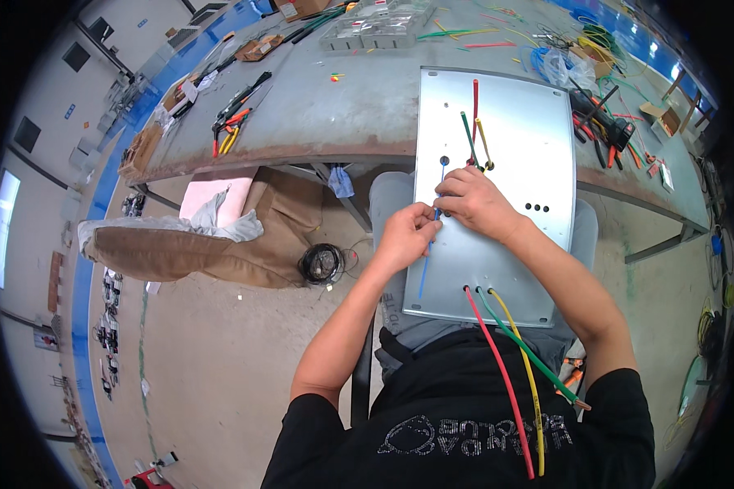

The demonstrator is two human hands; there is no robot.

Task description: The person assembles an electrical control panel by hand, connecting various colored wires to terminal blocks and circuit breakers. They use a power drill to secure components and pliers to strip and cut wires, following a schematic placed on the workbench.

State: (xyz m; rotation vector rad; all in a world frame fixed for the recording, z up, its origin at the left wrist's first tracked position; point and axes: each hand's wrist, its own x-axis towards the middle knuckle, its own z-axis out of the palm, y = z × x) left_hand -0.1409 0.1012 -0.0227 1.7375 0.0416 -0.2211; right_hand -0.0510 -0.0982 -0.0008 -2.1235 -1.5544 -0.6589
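A pale metal panel [497, 253] rests on my lap, its far end leaning over the table edge. Between the fingertips of my left hand [409, 235] a thin blue wire [424, 273] is pinched, its lower end hanging over the panel. My right hand [475, 198] is closed at the same wire, just above the left, and its fingers hide part of it. Upward, the wire runs to a black-ringed hole [444, 160]. Thick red [497, 359], green [518, 330] and yellow [532, 379] wires come out of holes at the near end. Shorter red, green and yellow ends stand near the far holes.
The grey table [342, 106] carries pliers [232, 130] on the left and a pile of hand tools [607, 130] on the right. A clear parts box [375, 28] sits at the back. A cloth-draped brown chair [196, 253] and a black cable coil [321, 263] are left of me.
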